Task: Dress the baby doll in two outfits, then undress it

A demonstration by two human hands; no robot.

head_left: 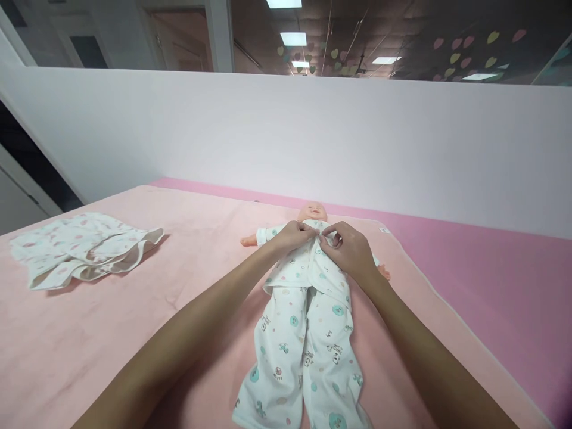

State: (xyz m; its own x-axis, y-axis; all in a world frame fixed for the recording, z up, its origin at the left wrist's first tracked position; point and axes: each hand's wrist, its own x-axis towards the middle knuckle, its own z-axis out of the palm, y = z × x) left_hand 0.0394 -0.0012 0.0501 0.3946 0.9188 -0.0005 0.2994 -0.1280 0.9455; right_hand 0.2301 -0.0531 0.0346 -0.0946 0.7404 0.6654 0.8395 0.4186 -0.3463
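A baby doll [313, 212] lies on its back on a pink blanket [187, 262], head toward the wall. It wears a white printed top [308, 268] and matching trousers [304, 357]. My left hand [292, 234] is closed in a pinch on the top's front edge at the doll's chest. My right hand [351, 250] pinches the opposite edge of the top beside it, near a small button. Both forearms reach in from the bottom of the view and hide part of the doll's arms.
A crumpled white garment with pink print [80, 247] lies on the blanket at the left. A darker pink mat [491, 280] shows to the right of the blanket. A white partition wall [286, 137] stands right behind the surface.
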